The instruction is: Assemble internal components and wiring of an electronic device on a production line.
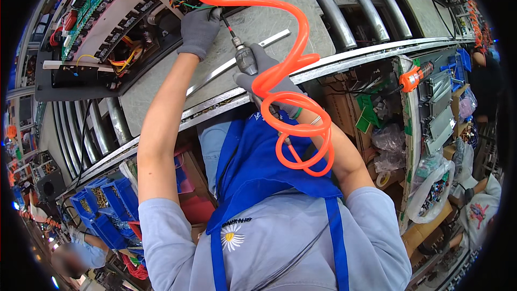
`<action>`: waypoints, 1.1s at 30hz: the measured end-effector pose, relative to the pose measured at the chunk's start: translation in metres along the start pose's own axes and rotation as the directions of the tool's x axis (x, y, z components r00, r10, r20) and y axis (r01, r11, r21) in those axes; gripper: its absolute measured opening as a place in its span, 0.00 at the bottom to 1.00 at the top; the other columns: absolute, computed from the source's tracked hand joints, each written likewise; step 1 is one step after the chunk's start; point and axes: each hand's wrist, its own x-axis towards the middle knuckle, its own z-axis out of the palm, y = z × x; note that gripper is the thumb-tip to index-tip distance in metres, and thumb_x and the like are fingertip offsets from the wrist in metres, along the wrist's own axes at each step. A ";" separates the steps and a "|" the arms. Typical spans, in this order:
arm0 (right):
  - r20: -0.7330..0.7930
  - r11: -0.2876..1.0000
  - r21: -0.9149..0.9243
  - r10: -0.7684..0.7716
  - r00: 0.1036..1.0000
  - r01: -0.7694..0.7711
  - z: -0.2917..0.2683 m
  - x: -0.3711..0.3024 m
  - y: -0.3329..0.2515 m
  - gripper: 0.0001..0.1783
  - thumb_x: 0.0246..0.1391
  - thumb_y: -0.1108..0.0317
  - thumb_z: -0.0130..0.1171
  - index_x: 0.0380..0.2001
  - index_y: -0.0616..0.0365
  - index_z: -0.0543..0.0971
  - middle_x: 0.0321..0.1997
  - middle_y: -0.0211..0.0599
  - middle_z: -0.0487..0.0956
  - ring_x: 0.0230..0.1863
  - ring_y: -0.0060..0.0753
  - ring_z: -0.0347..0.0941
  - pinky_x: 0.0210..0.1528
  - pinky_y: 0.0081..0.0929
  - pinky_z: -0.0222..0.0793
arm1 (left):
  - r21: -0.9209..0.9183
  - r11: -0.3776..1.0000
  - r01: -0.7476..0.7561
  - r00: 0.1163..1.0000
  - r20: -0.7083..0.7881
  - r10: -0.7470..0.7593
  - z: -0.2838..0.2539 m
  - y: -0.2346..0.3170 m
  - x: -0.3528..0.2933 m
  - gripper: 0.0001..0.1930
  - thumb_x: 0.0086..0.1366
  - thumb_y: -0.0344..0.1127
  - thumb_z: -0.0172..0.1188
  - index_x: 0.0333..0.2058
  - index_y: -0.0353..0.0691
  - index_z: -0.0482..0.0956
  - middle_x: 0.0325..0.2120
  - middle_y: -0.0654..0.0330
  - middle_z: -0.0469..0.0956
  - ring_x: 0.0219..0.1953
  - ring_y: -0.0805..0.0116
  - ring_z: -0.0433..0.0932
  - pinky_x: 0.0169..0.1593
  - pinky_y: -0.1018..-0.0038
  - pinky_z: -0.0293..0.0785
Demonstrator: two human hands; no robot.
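Observation:
My right hand [265,60], in a grey glove, is wrapped round an air screwdriver [246,60]. The tool's thin bit points up and left, toward my left hand [199,31]. That hand is gloved too, its fingers drawn together by the bit's tip at the edge of an open electronics chassis [167,35]; whatever they pinch is hidden. A green circuit board [96,8] and loose coloured wires show in the chassis. From the screwdriver an orange coiled air hose [295,16] loops over my right forearm. A flat metal strip [212,78] lies below the hands.
The chassis rests on a grey board [264,16] over a conveyor with steel rollers [366,5]. Blue bins [105,205] of screws stand at lower left. At right are an orange-bodied tool [413,78] and plastic bags [431,194]. Other people work at both sides.

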 end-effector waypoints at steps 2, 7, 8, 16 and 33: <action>0.040 0.997 0.011 -0.083 0.996 0.083 0.001 0.002 0.015 0.42 0.42 0.55 0.62 0.59 0.64 0.63 0.44 0.56 0.76 0.45 0.49 0.74 0.49 0.40 0.68 | -0.022 1.000 -0.010 0.999 -0.035 0.009 0.000 0.001 0.001 0.11 0.58 0.43 0.60 0.35 0.46 0.83 0.30 0.51 0.80 0.33 0.48 0.78 0.36 0.58 0.75; 0.018 0.987 0.157 -0.046 0.999 0.043 0.006 0.004 0.012 0.40 0.43 0.54 0.63 0.56 0.65 0.65 0.43 0.53 0.75 0.43 0.46 0.73 0.48 0.39 0.68 | 0.093 0.995 -0.034 0.997 0.075 0.027 0.002 -0.006 0.004 0.11 0.59 0.44 0.59 0.38 0.49 0.82 0.30 0.52 0.80 0.33 0.48 0.78 0.35 0.58 0.74; -0.035 0.998 0.027 -0.058 0.998 0.059 0.006 0.007 0.015 0.38 0.43 0.54 0.63 0.54 0.65 0.66 0.42 0.52 0.75 0.42 0.44 0.73 0.47 0.38 0.68 | 0.085 0.996 -0.005 0.997 0.071 -0.002 0.004 -0.004 0.003 0.12 0.59 0.45 0.59 0.40 0.49 0.81 0.29 0.52 0.80 0.33 0.48 0.78 0.34 0.57 0.74; 0.019 0.998 0.034 -0.051 0.999 0.050 -0.002 0.006 0.003 0.36 0.44 0.54 0.63 0.53 0.64 0.67 0.41 0.47 0.75 0.42 0.38 0.72 0.46 0.36 0.68 | -0.031 0.999 0.029 0.998 -0.055 -0.031 0.008 -0.004 0.001 0.15 0.59 0.48 0.61 0.40 0.47 0.81 0.25 0.49 0.78 0.29 0.48 0.78 0.30 0.60 0.72; 0.004 1.000 0.000 -0.024 1.000 0.024 -0.005 0.007 0.001 0.39 0.43 0.55 0.64 0.57 0.65 0.65 0.41 0.48 0.77 0.41 0.37 0.74 0.45 0.33 0.69 | 0.022 0.999 -0.045 0.999 -0.023 0.046 0.012 -0.005 0.005 0.12 0.60 0.45 0.60 0.40 0.50 0.80 0.24 0.53 0.79 0.28 0.48 0.78 0.30 0.58 0.72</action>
